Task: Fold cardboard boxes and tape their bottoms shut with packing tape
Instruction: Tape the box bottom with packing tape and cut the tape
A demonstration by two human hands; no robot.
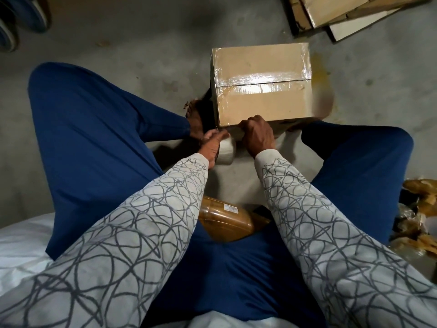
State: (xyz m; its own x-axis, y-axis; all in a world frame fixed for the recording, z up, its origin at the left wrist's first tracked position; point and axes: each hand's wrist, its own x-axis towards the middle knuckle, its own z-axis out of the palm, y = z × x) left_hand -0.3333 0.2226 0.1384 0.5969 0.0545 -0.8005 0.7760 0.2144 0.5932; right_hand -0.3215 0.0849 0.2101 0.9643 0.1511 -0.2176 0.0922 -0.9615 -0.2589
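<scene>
1. Cardboard box (262, 91): on the floor, directly beyond both your grips, long axis running left to right across you. 1 tape strip (260, 82) already covers the seam.
2. Left hand (211, 145): grip wrapped round the tape roll (228, 151), just short of the box's near left corner.
3. Right hand (259, 137): grip curled over the box's near edge, just right of the roll.
4. Judgement: your next pull likely runs away from you, crossing that seam.

The box (262, 67) stands on the floor (142, 43), the tape roll (228, 151) just before it, flat cartons (343, 13) behind it.
</scene>
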